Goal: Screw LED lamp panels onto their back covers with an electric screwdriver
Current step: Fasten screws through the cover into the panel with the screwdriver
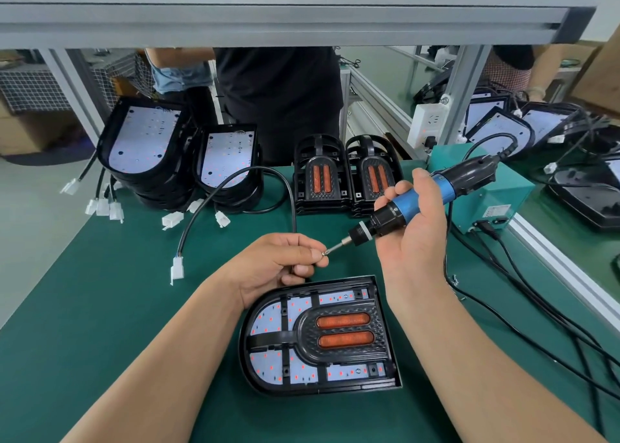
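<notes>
A black lamp back cover (320, 337) lies flat on the green mat, holding a white LED panel with red dots and a black frame with two orange lenses. My right hand (414, 221) grips a blue and black electric screwdriver (421, 196) above it, tilted with the bit pointing left and down. My left hand (281, 263) pinches a small screw (323, 252) against the bit's tip. The lamp's black cable (241, 187) arcs behind my left hand and ends in a white connector (177, 270).
Two stacks of back covers with white panels (147, 147) stand at the back left, two stacks of black lens frames (345, 177) behind the screwdriver. A teal power box (500, 197) and several black cables (523, 285) lie to the right. A person in black stands across the bench.
</notes>
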A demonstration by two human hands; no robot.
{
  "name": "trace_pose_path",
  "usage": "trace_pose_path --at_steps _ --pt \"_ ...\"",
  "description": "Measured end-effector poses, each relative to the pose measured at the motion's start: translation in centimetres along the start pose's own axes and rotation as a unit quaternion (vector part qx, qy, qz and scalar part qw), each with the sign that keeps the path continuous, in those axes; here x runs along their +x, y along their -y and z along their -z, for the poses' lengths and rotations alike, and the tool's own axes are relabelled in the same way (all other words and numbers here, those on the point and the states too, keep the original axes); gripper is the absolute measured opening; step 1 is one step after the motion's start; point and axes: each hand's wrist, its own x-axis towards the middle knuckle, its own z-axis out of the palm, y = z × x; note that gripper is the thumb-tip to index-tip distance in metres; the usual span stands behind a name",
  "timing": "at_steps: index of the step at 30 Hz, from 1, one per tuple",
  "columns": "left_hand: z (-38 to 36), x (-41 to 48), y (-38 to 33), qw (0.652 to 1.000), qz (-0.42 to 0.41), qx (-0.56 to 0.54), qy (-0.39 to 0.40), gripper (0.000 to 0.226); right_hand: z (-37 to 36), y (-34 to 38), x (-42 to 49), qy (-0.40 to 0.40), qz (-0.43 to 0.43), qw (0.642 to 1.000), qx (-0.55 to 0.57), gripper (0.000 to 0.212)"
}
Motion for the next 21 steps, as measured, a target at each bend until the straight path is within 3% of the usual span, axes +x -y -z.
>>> trace_pose_path --at_steps 21 --pt "0.22 -0.01 0.09 0.999 -0.009 0.035 -0.001 0.013 -0.06 -0.32 -0.30 -0.009 0.026 0.997 -0.069 0.021"
